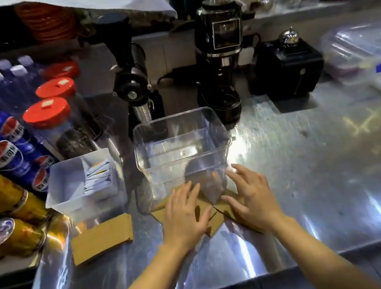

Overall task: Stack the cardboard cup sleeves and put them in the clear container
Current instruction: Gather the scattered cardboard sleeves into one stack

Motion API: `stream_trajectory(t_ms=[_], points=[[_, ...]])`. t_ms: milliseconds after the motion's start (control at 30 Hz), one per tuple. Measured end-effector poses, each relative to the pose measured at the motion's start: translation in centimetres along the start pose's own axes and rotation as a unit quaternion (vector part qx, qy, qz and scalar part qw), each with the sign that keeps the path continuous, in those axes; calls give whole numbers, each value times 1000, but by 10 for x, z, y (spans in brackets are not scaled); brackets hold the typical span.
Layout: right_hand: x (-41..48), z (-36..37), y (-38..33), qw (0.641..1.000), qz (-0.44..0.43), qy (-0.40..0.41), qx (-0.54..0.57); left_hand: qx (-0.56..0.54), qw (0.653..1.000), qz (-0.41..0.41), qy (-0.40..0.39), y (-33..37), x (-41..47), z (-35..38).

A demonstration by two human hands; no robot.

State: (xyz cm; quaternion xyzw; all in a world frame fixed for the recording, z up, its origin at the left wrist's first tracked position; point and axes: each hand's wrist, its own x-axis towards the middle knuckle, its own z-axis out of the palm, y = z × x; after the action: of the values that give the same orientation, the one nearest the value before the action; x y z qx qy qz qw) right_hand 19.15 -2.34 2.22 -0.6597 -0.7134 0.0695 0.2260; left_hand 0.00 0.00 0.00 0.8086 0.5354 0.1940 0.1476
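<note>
Flat under both hands (pixel 184 219), sleeves (pixel 214 218), one sleeve (pixel 101 238) lengthwise left-right

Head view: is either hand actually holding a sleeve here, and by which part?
Neither grips anything. The left hand and right hand lie flat, fingers spread, on the cardboard sleeves in front of the clear container.

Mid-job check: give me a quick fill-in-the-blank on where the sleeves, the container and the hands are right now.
1. The clear container holds ____ cardboard sleeves so far.
2. Both hands, left and right, lie flat and open on the sleeves just ____ the container, on the person's side.
3. One separate sleeve lies alone on the metal counter, to the ____ of the hands.
4. The jars beside the cans have ____ lids.

Missing words: no; in front of; left; red
</note>
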Motion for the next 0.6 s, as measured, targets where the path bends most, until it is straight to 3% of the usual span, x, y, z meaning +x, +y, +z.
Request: stream_trajectory(t_ms=[167, 367, 600], points=[[-26, 19, 15, 993, 62, -100, -22, 39, 998, -14, -56, -6, -10, 18], [-24, 23, 16, 977, 175, -106, -51, 50, 998, 0, -29, -8, -12, 24], [-16, 18, 12, 977, 192, -97, -7, 44, 998, -11, -34, -8, -11, 23]])
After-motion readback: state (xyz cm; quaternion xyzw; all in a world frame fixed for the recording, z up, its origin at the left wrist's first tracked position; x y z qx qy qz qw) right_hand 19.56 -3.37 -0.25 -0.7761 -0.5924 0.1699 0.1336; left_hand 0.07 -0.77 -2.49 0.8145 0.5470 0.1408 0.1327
